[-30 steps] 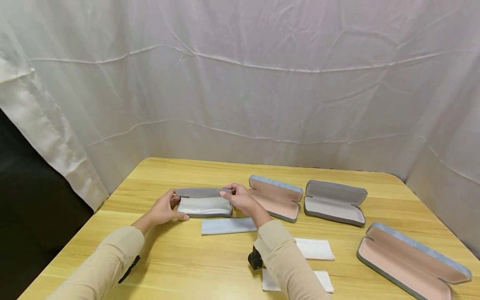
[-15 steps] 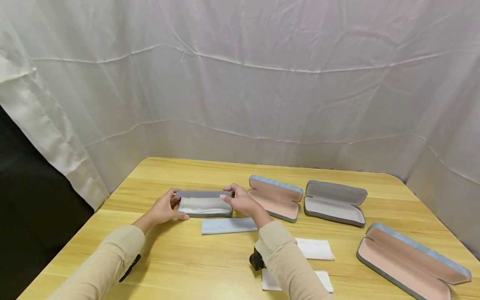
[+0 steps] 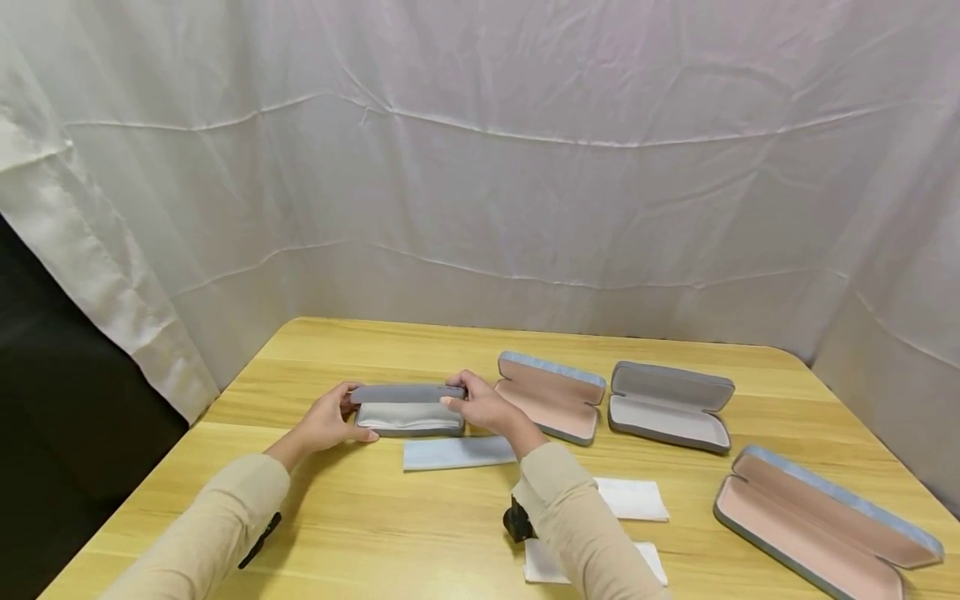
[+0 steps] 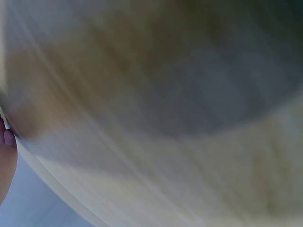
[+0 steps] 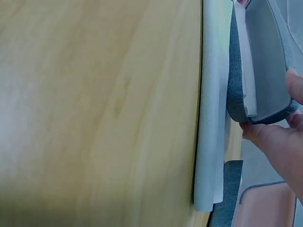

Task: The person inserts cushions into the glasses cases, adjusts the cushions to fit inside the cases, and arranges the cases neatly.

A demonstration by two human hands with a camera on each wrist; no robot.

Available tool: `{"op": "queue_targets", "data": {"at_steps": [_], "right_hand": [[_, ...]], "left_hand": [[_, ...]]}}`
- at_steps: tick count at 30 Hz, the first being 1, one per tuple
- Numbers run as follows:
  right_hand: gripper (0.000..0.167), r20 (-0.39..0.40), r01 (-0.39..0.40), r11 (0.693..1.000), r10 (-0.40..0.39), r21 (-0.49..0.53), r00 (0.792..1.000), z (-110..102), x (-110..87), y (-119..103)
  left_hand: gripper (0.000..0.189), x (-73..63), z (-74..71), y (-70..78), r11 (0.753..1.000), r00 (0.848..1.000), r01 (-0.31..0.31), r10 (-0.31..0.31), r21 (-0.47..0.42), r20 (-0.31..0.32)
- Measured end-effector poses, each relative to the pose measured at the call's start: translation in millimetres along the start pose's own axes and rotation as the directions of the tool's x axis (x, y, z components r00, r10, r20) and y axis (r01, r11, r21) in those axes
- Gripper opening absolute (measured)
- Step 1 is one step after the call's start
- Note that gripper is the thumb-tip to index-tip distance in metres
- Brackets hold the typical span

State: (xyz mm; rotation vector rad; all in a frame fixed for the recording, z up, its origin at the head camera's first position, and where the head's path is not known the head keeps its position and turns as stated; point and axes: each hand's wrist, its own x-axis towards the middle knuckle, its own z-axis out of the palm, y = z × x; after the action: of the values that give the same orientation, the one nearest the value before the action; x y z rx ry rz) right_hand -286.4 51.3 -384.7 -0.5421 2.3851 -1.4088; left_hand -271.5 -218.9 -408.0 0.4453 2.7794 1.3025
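Observation:
A grey glasses case [image 3: 408, 432] stands part-open at the left middle of the table in the head view. Its lid [image 3: 401, 394] leans forward over a folded white cloth [image 3: 408, 415] lying inside. My left hand [image 3: 326, 418] grips the left end of the case, thumb at the front corner. With thumb and fingers, my right hand [image 3: 486, 406] pinches the right end of the lid. The right wrist view shows the right hand [image 5: 279, 146] with its thumb on the lid's edge. Only a sliver of the left hand [image 4: 7, 151] enters the left wrist view.
A folded light-blue cloth [image 3: 457, 452] lies just in front of the case. White cloths [image 3: 630, 498] lie partly under the right forearm. To the right stand open cases: a pink-lined one [image 3: 551, 408], a grey one [image 3: 671, 418] and a nearer pink-lined one [image 3: 810, 533].
The lid of the grey case has tilted forward and down, covering more of the white cloth. The right hand has come down slightly with it; the left hand stays at the case's left end.

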Motion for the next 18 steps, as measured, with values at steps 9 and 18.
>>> {"op": "queue_targets", "data": {"at_steps": [9, 18], "right_hand": [[0.032, 0.023, 0.110, 0.976, -0.108, -0.189, 0.994, 5.3, -0.4, 9.2], [0.032, -0.007, 0.104, 0.979, -0.107, -0.178, 0.994, 4.3, -2.0, 8.6]], "left_hand": [[0.073, -1.8, -1.4, 2.6, 0.999, 0.999, 0.039, -0.039, 0.022, 0.008], [0.074, -0.9, 0.9, 1.5, 0.997, 1.000, 0.015, -0.014, 0.074, -0.006]]}}
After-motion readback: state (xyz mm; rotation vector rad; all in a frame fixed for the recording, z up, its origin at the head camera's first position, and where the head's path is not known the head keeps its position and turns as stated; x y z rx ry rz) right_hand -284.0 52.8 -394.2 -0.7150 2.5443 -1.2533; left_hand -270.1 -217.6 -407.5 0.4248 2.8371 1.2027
